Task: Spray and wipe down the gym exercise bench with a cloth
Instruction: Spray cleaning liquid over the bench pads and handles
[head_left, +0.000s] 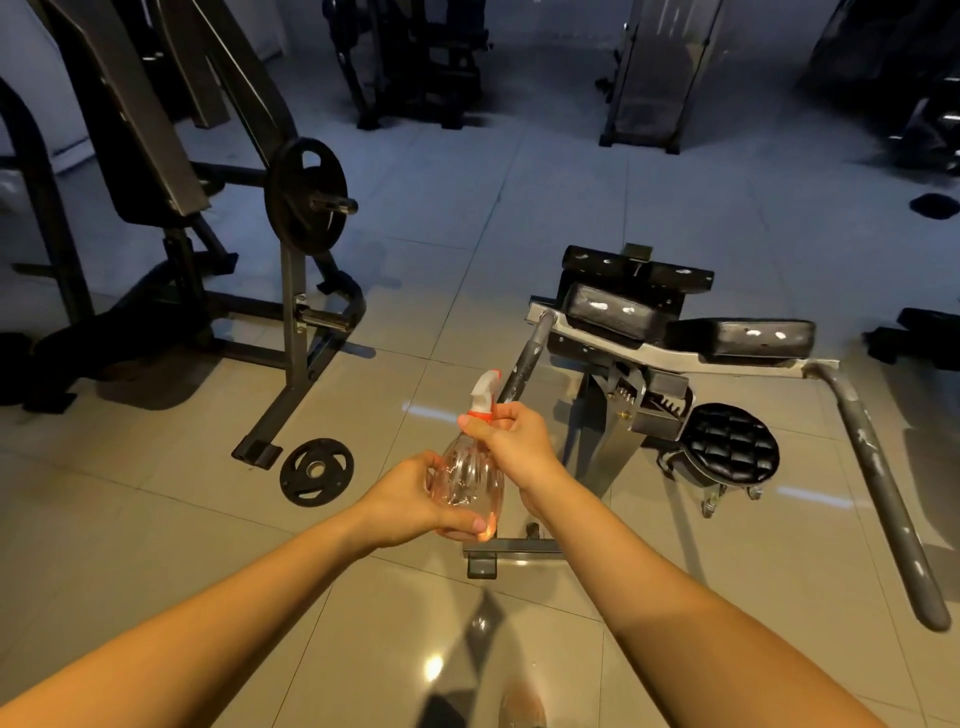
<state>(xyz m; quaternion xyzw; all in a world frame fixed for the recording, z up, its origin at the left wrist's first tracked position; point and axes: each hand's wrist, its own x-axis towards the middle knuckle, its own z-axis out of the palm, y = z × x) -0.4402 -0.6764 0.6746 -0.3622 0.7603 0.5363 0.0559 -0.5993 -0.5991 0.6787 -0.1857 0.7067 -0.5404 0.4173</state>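
You hold the spray bottle (470, 478) in front of you, near the middle of the scene. It is clear plastic with a round body, a white trigger head and an orange collar. It stands nearly upright, and the nozzle points to the far side. Your left hand (410, 499) cups the lower body, and your right hand (514, 447) grips the neck just under the collar. The bench (670, 358) stands farther away and to the right, apart from the bottle. It has a silver frame, black pads (737, 338) with small white marks, and two grey handles (878, 483) that reach toward the near side.
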